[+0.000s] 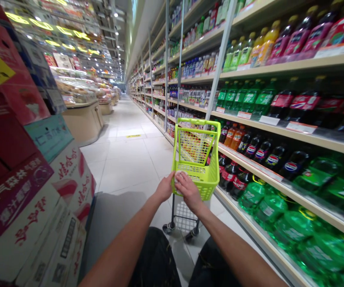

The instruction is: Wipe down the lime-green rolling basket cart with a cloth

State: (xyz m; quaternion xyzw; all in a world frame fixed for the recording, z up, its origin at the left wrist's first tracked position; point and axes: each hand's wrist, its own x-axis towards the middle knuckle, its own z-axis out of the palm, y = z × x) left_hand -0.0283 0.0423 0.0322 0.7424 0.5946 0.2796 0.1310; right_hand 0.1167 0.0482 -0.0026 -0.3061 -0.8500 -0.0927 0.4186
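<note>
A small lime-green shopping cart [212, 184] stands before me on dark wheels, close to the drink shelves. My left hand [164, 187] is closed at the near left corner of its basket, with the fingertips partly hidden. Right beside it, my right hand [189, 192] presses a pale crumpled cloth or tissue [177, 178] against the same corner, fingers bent over it. Slatted panels form the basket, and a green child-seat style flap [194, 145] rises at its far side.
Tall shelves [294, 123] of bottled drinks run along the right. Stacked drink cartons [67, 175] crowd the left side. Further ahead on the left is a rounded display counter [84, 121]. Pale floor tiles [124, 167] lead down the aisle between them.
</note>
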